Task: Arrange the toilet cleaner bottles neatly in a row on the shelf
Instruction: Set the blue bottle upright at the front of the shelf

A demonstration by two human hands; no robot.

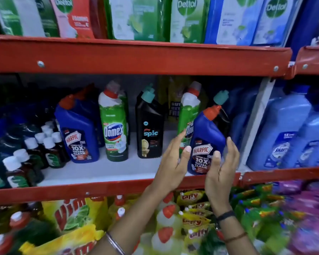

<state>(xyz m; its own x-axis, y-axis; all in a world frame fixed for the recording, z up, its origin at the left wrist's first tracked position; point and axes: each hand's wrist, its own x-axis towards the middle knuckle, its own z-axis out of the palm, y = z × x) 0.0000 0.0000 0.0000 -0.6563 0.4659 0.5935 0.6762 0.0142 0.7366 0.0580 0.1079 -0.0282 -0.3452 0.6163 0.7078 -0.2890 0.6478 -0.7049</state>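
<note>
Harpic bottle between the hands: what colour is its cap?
Orange-red, on the blue Harpic bottle between the left hand and right hand; head view.

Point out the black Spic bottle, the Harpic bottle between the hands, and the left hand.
black Spic bottle (150,134): head view, on its front label.
Harpic bottle (207,133): head view, on its blue body above the label.
left hand (173,162): head view, on the back of the hand.

Place: I see a shop aisle.
Proof: red metal shelves across the frame, branded cleaner bottles mid-frame, Dettol refill pouches along the top.
</note>
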